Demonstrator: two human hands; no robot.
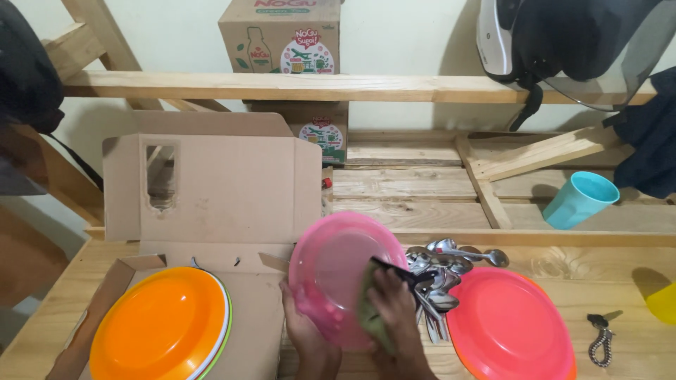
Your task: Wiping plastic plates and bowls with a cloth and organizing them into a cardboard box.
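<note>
a stack of plates topped by an orange plate (pixel 160 328) sits in an open cardboard box (pixel 211 184). spoons (pixel 440 271) lie heaped beside a red plate (pixel 510 325); a teal cup (pixel 579 200) leans on wooden slats, keys (pixel 600 339) nearby.

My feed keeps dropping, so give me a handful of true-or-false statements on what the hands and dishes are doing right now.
1. The left hand holds the pink plate tilted up on edge. True.
2. The right hand presses a cloth against the pink plate. True.
3. The orange plate lies right of the spoons. False: it tops a stack inside the open cardboard box on the left; the plate right of the spoons is the red plate.
4. The blue cup stands upright. False: it lies tipped on the wooden slats behind the table.
5. A bunch of keys lies right of the red plate. True.
</note>
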